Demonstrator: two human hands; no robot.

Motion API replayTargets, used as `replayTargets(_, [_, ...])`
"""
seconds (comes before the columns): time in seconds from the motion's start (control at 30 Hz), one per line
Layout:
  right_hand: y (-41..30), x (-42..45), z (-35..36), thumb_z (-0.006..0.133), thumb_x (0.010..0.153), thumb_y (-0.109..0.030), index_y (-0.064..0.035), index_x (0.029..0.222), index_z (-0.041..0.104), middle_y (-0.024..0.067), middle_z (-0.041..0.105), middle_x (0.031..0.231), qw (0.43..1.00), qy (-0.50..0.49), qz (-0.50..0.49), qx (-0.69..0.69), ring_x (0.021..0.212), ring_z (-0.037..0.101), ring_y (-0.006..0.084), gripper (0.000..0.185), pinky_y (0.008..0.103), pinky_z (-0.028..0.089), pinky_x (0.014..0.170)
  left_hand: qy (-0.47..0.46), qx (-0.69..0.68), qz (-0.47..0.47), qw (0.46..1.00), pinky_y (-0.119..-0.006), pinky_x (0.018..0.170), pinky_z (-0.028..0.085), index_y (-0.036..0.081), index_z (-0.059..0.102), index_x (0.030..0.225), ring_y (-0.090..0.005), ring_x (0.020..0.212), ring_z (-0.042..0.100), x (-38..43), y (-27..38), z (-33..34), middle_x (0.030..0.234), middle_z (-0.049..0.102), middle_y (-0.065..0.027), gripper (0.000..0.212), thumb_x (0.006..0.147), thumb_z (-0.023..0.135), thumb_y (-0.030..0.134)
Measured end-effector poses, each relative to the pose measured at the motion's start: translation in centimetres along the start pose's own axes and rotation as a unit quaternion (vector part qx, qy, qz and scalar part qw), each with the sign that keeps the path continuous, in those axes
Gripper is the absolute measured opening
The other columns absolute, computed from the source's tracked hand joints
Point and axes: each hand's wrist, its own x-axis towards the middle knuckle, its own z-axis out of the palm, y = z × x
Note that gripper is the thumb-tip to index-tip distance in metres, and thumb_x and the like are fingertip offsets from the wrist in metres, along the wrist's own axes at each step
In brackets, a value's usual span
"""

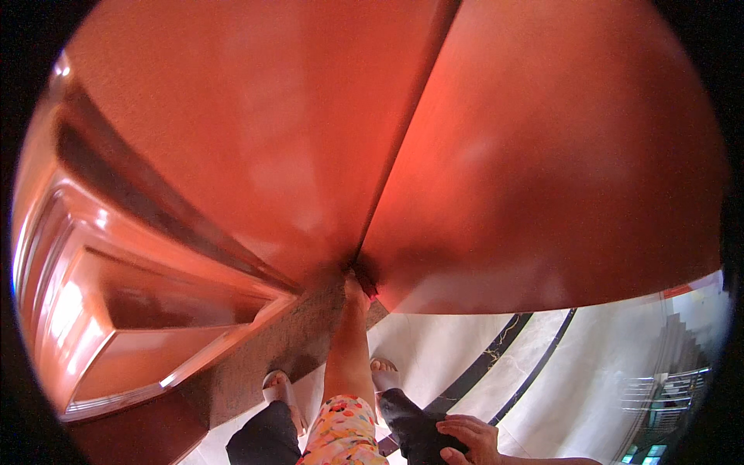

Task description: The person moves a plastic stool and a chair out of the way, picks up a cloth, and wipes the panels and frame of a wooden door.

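Observation:
My left hand [354,283], at the end of a bare forearm and a floral sleeve, reaches low to the foot of the narrow dark seam [401,139] between two reddish-brown panels. A small pinkish-red item [372,292] shows beside its fingers; shadow and blur hide the grip and what the item is. My right hand [469,437] rests on the dark trouser leg [407,424] at the bottom, fingers somewhat apart, with nothing seen in it. The large left panel [261,116] and right panel [552,163] are smooth and glossy.
A glossy moulded wooden panel [180,296] stands at the left. Below it lies a brown threshold strip [256,360]. My sandalled feet [279,386] are on a pale floor [453,343] with black curved-looking bands [488,354]. Railings [668,389] show at the far right.

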Motion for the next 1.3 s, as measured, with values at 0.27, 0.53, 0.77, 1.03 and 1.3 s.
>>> replayTargets(0.27, [0.0,0.4,0.2,0.055,0.074,-0.032,0.0018,0.089,0.056,0.0190,0.057,0.091,1.000,-0.002,-0.011,0.007,0.085,0.055,0.0358,0.037,0.0412,0.046,0.073,0.058,0.039,0.025,0.997,-0.031,0.064,0.046,0.015,0.048,0.108,-0.0161,0.080,0.053,2.8,-6.3,-8.0,0.105,0.052,0.0032,0.037,0.085,0.040,0.043])
replayTargets(0.53, [-0.7,1.1,0.6,0.055,0.072,-0.034,0.0020,0.088,0.056,0.0187,0.057,0.091,0.999,-0.017,-0.037,0.001,0.084,0.055,0.0356,0.039,0.0411,0.046,0.072,0.112,0.098,-0.113,0.983,-0.046,0.067,0.045,0.020,0.041,0.113,-0.0200,0.091,0.048,-5.0,-8.4,-4.2,0.112,0.048,0.0021,0.036,0.087,0.034,0.043])
replayTargets(0.77, [-1.5,1.5,0.0,0.063,0.069,-0.034,-0.0009,0.085,0.059,0.0137,0.061,0.083,0.995,-0.034,-0.088,-0.036,0.082,0.059,0.0295,0.036,0.0366,0.048,0.070,-0.084,0.016,-0.233,0.969,-0.045,0.073,0.047,0.004,0.050,0.104,-0.0272,0.090,0.056,-10.8,-8.1,-1.4,0.097,0.058,-0.0133,0.034,0.085,0.034,0.027])
replayTargets(1.03, [0.7,-0.4,0.7,0.060,0.071,-0.036,-0.0018,0.081,0.060,0.0151,0.061,0.081,0.997,0.022,-0.033,-0.058,0.077,0.058,0.0296,0.035,0.0370,0.047,0.067,-0.149,-0.003,-0.249,0.957,-0.053,0.083,0.040,0.004,0.050,0.111,-0.0301,0.092,0.054,-19.6,-2.7,1.1,0.104,0.056,-0.0129,0.047,0.078,0.034,0.035])
replayTargets(1.3, [0.5,-1.1,1.0,0.052,0.076,-0.044,-0.0044,0.075,0.060,0.0119,0.060,0.072,0.995,0.070,-0.028,-0.072,0.070,0.058,0.0280,0.041,0.0379,0.047,0.061,-0.258,-0.010,-0.166,0.952,-0.049,0.094,0.031,0.004,0.036,0.123,-0.0308,0.111,0.042,-30.8,7.0,13.1,0.124,0.041,-0.0141,0.060,0.082,0.038,0.048])
